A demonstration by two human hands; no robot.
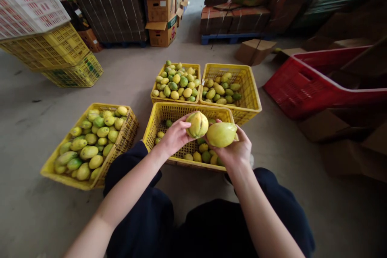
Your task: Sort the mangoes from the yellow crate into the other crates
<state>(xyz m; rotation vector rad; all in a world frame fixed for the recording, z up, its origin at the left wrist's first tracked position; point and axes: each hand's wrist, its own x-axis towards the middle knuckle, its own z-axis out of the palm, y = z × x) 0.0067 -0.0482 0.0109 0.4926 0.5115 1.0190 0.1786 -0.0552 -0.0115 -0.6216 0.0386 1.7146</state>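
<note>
My left hand is closed round a yellow lemon with a lengthwise crease on its skin. Beside it, my right hand grips a larger, longer yellow-green lemon. The two fruits are held close together over a yellow plastic crate. Inside that crate, several lemons lie toward the near right, with a few more at its left end; my hands hide part of the inside.
Two yellow crates with green and yellow lemons stand just beyond. Another full crate is at my left. A red bin and cardboard boxes lie to the right. Stacked crates and loaded pallets stand farther back.
</note>
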